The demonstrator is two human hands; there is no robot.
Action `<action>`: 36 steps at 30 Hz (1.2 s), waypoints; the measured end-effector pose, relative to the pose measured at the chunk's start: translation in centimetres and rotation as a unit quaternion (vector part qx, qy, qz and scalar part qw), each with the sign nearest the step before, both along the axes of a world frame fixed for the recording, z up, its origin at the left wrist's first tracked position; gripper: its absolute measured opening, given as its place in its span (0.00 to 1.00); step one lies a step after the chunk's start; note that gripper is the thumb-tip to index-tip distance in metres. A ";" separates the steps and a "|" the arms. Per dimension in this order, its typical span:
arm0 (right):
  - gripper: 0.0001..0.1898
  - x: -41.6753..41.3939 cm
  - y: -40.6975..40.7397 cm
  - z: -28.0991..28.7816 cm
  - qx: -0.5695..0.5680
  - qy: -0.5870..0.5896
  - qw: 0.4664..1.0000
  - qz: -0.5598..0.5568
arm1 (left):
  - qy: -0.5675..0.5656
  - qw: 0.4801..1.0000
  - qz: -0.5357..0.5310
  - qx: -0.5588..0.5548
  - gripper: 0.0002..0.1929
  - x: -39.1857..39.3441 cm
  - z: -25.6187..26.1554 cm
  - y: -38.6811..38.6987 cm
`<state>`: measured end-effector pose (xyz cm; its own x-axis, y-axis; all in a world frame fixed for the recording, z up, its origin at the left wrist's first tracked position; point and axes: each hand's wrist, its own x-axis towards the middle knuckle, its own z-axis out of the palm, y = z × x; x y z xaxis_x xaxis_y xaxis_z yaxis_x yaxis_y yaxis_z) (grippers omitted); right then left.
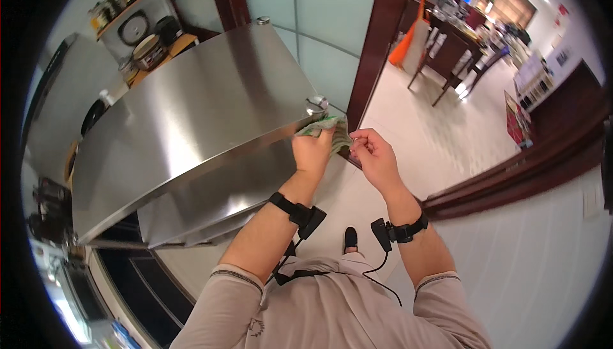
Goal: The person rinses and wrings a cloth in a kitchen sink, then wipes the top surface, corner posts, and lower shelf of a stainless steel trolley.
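Observation:
My left hand (312, 150) grips a green-and-grey cloth (341, 133), bunched around the fist and hanging down on its right side. The cloth lies against the front corner of a stainless steel shelving rack (230, 95), just below the round metal cap (316, 104) of its corner post. Close by on the right is my right hand (376, 155), its fingers curled at the cloth's edge. Whether those fingers pinch the cloth cannot be made out. Lower steel shelves (215, 183) show beneath the rack's top. A black strapped device sits on each forearm.
Behind the rack stands a frosted glass door (316, 9) with a dark wooden frame (378, 33). A rice cooker (149, 53) and a shelf of bottles (129, 6) are at the back left. Through the doorway are a dark chair (443, 57) and a cluttered table.

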<state>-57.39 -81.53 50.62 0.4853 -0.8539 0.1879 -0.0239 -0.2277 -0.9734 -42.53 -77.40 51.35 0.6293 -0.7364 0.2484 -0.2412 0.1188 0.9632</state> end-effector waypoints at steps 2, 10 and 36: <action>0.08 0.3 -1.9 0.8 -0.024 -0.004 0.999 0.027 | -0.014 0.997 0.057 -0.055 0.11 0.0 0.0 -1.5; 0.16 4.6 -4.1 3.6 -0.241 0.049 0.955 0.166 | 0.025 0.984 0.131 -0.122 0.13 0.0 -2.3 -1.4; 0.22 4.0 -8.0 -10.7 -0.026 0.223 0.890 0.396 | -0.151 0.963 0.162 0.152 0.28 -0.4 -17.5 0.1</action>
<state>-53.36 -89.49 39.96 0.9676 -0.2066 -0.1453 -0.2175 -0.3888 -0.8953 -42.89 -77.31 33.86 0.7709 -0.5819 0.2591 -0.4924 -0.2864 0.8219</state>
